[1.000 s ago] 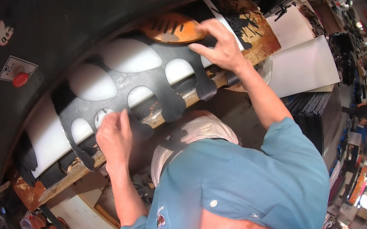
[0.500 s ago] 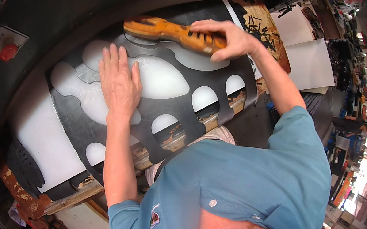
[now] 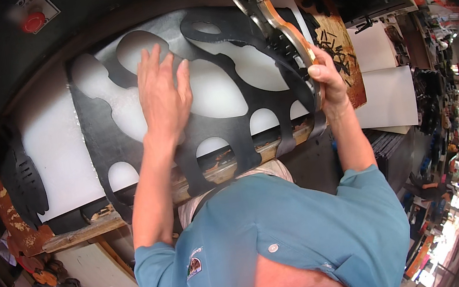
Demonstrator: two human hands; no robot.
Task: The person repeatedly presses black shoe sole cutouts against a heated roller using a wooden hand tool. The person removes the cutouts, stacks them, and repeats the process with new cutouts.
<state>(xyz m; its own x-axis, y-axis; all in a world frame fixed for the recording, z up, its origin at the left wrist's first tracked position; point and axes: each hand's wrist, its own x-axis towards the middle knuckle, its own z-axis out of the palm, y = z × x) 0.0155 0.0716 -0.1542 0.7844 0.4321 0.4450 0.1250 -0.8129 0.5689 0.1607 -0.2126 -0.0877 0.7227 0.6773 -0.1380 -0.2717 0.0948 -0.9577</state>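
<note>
My right hand (image 3: 331, 78) grips one end of an orange sole-shaped cutting die (image 3: 281, 23), thumb on its near side. The die stands tilted up on edge, its metal rim and hollow dark inside showing, over the right end of a black sheet (image 3: 98, 127). Several sole-shaped and rounded cut-outs pierce that sheet, with white showing through. My left hand (image 3: 165, 96) rests palm down at the sheet's middle, fingers spread, partly over a cut-out. Near the far edge the sheet looks slightly buckled. Its near strips hang over the bench edge.
Under the sheet lies a white board (image 3: 53, 152), with a wooden beam (image 3: 88, 233) along the near edge. A dark machine with a red button (image 3: 34, 22) spans the far side. Black scraps lie on a worn brown board (image 3: 340, 49) at right, near a white panel (image 3: 383, 97).
My right hand has drawn the die rightward and turned it from lying flat to upright on edge. My left hand has shifted slightly right, its fingers spreading. The sheet's far part has buckled.
</note>
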